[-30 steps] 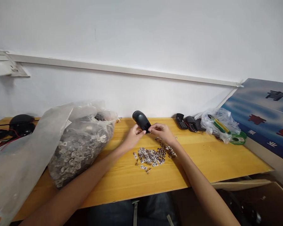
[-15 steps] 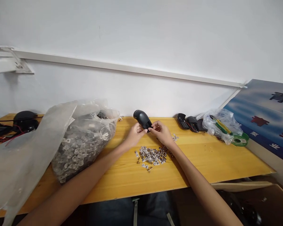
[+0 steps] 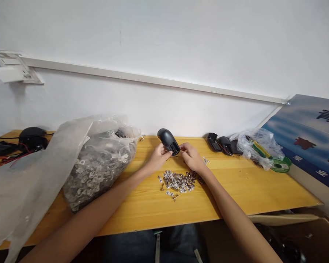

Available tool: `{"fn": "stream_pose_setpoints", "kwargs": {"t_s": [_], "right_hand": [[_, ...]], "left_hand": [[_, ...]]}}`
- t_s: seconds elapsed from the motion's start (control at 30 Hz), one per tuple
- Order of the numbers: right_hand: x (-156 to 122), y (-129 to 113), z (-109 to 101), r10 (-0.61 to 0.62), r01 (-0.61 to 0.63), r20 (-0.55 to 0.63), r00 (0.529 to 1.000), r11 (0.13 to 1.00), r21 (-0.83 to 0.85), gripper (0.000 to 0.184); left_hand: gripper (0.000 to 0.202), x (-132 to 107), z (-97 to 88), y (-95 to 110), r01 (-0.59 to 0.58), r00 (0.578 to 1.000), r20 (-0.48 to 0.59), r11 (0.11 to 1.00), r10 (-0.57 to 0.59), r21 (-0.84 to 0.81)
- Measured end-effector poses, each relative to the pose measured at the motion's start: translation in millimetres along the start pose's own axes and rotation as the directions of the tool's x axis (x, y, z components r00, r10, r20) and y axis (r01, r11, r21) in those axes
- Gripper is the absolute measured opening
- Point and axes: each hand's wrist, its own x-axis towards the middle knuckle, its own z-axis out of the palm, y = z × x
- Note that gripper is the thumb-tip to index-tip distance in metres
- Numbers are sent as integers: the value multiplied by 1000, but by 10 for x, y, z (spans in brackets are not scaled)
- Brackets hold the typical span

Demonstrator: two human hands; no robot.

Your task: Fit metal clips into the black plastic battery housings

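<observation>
Black plastic casing [image 3: 168, 141] sits up in the person's left hand [image 3: 160, 157], whose fingers curl round it and hold it above the wooden table [image 3: 244, 193]. The right hand [image 3: 192, 157] is pinched almost shut, just beside the casing's low end; I cannot tell if it has hold of anything. Shiny metal rivets [image 3: 178, 181] lie in a heap below.

Wood table [image 3: 249, 193] w/ metal parts [image 3: 177, 181]

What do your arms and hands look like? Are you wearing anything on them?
The left hand and right hand are bare, with no gloves. Both forearms are bare too, with no sleeves in view, and no watch or bracelet shows.
</observation>
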Motion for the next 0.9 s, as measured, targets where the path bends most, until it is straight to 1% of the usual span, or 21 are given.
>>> {"fn": "stream_pose_setpoints", "kwargs": {"t_s": [0.1,0.3,0.47,0.9], "right_hand": [[-19,5,-23,-59,62,32,998,992,-108,12],[-31,7,-37,-58,72,77,995,976,-206,7],[-32,4,-40,-56,77,93,994,970,-232,6],[-46,-16,-49,-47,77,132,990,969,-236,11]], "left_hand": [[38,-4,5,1,0,1000,-6,1000,1,25],[33,-26,32,18,-7,1000,23,999,6,52],[31,-30,38,0,-22,999,29,998,20,59],[35,-11,22,-81,-24,999,29,997,22,68]]}}
